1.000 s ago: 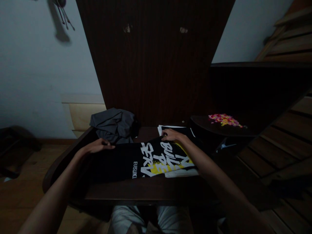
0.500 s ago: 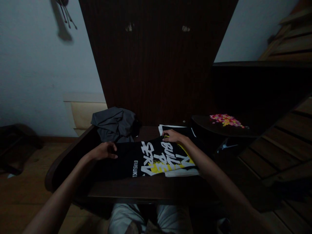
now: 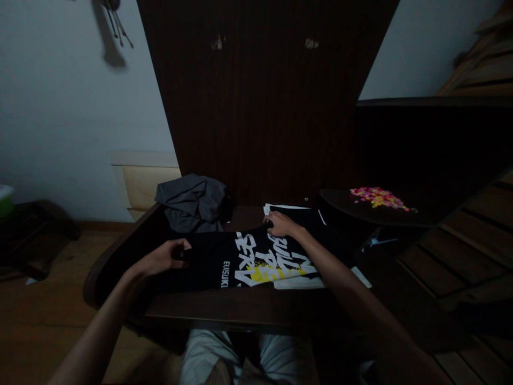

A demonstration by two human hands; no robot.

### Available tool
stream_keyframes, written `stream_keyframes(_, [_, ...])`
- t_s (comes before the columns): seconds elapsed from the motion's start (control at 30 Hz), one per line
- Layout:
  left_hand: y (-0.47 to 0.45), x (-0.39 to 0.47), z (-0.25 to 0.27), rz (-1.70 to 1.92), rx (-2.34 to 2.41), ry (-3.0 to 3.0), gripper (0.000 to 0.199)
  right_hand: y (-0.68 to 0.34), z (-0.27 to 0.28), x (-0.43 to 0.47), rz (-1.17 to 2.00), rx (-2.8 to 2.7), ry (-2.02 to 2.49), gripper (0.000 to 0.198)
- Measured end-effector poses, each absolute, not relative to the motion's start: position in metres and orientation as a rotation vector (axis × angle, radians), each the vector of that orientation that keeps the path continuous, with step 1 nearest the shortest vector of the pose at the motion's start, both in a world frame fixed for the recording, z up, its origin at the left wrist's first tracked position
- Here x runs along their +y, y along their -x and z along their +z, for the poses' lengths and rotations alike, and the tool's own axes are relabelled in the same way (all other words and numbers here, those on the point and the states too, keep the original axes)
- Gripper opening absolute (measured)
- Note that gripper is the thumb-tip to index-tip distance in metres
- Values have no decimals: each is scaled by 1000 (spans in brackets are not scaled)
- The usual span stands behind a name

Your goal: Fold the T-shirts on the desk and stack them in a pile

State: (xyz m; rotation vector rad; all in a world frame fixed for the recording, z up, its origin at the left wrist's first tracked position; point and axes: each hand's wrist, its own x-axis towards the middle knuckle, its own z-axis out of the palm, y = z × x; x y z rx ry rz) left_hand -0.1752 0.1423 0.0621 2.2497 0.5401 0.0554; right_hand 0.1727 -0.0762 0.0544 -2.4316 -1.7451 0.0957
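Black printed garment (image 3: 240, 261) lies beneath the left hand (image 3: 166, 258), curled over its left part, and the right hand (image 3: 281, 223), curled at its far edge, too dark to tell if either grips; even tension should smooth it across the desk (image 3: 216, 305), clear of the grey cloth (image 3: 192, 200) behind it

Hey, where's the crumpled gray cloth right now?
In the head view, the gray cloth is left of center, at the back of the dark wooden surface, just beyond the black printed garment and the left hand.
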Motion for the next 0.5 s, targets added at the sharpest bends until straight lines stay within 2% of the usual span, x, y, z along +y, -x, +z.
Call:
stream_keyframes(0.3, [171,138,53,425,631,-2022,56,-179,57,-83,219,-1524,2602,31])
stream_keyframes(0.5, [167,144,58,881,707,-1853,51,-184,49,-95,178,-1515,2516,32])
